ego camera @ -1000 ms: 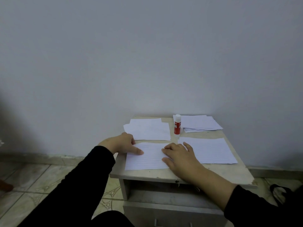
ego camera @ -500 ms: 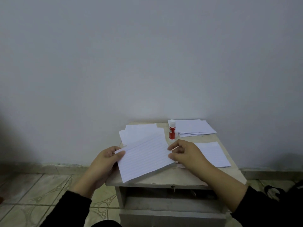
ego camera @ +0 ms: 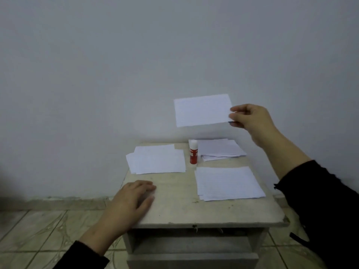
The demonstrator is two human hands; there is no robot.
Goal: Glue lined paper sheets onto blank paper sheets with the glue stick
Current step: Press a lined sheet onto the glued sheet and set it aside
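Note:
My right hand [ego camera: 250,119] pinches the right edge of a paper sheet [ego camera: 202,110] and holds it up in the air above the back of the small table [ego camera: 174,208]. My left hand [ego camera: 134,199] rests flat on the table's front left part, fingers relaxed. A red glue stick [ego camera: 193,151] with a white cap stands upright at the back middle. One paper pile [ego camera: 157,162] lies back left, a second pile [ego camera: 220,150] back right, and a third pile [ego camera: 228,183] lies at the right front.
The table stands against a plain grey wall. Below its top is an open shelf [ego camera: 192,239] and a drawer front. A tiled floor [ego camera: 38,230] lies to the left. A dark strap [ego camera: 297,237] hangs at the right of the table.
The sheet held in both hands over the table's front has gone up into the air in my right hand alone. My left hand let go and dropped flat onto the table.

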